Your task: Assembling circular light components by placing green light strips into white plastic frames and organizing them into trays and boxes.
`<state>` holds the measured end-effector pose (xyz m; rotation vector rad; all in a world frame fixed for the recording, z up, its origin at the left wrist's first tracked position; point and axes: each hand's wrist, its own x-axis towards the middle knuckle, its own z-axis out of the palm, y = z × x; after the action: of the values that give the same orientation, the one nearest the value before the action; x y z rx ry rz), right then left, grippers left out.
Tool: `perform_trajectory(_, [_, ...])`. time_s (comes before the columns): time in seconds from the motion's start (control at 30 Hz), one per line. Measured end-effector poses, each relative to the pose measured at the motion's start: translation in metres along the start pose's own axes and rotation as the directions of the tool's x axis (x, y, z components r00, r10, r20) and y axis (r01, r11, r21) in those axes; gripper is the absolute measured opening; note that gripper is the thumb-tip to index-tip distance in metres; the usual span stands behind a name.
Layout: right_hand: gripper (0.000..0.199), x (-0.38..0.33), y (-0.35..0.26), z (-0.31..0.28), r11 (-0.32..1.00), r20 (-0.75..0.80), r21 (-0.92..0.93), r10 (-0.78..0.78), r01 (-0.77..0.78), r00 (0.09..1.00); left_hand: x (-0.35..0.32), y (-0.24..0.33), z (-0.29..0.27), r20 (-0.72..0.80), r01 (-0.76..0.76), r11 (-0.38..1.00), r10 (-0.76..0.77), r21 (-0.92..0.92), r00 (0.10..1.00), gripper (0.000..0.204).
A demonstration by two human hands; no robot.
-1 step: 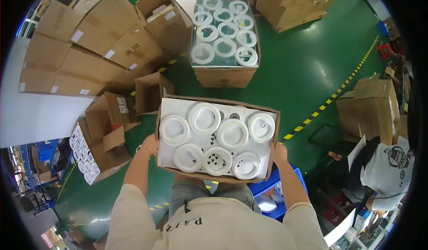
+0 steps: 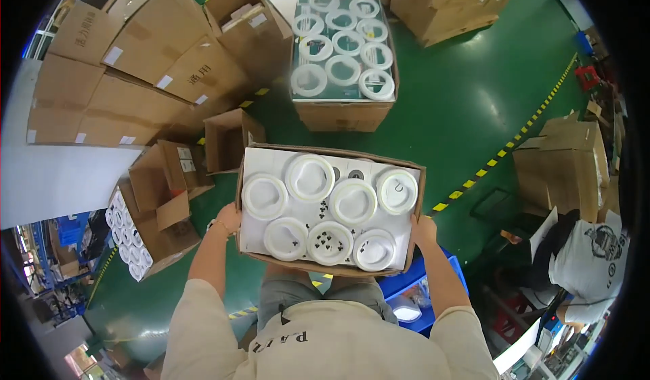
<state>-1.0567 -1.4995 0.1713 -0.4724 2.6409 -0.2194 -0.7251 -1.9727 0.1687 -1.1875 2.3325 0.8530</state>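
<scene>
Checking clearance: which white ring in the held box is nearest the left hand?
The upper row's leftmost ring; the other six lie farther right, away from the left hand.

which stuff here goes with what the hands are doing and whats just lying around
In use: left hand, right hand, held box, white sheet, seven white rings, perhaps the ring-topped box ahead

Likely just around: stacked cartons, open boxes, blue bin
</scene>
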Motion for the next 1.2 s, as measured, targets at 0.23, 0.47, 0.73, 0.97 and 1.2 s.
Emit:
perform_trajectory(0.23, [0.049,0.141,-0.102,0.075,0.996,-0.014,0.046,0.082,-0.081,0.997,0.209,-0.010,-0.068,-0.102,0.013,0.997,-0.006,0.071,0.995,0.025])
perform_trajectory(0.47, [0.051,0.159,-0.156,0.163,0.948,-0.063,0.117,0.304,-0.296,0.951,0.376,0.015,-0.119,-0.005,-0.202,0.953,0.209,0.225,0.978,0.022])
perform_trajectory(0.73, [0.030,0.165,-0.191,0.301,0.901,0.040,-0.050,0.433,-0.431,0.901,0.489,0.017,-0.114,0.108,-0.302,0.902,0.282,0.310,0.953,0.028])
perform_trajectory(0.97, [0.045,0.211,-0.343,0.237,0.718,0.218,0.369,0.550,-0.590,0.806,0.563,-0.050,-0.172,-0.054,-0.261,0.896,0.299,0.359,0.953,0.015])
perform_trajectory(1.2, [0.047,0.234,-0.353,0.272,0.832,0.034,0.268,0.496,-0.486,0.867,0.604,-0.078,-0.175,-0.054,-0.259,0.933,0.281,0.251,0.958,0.015])
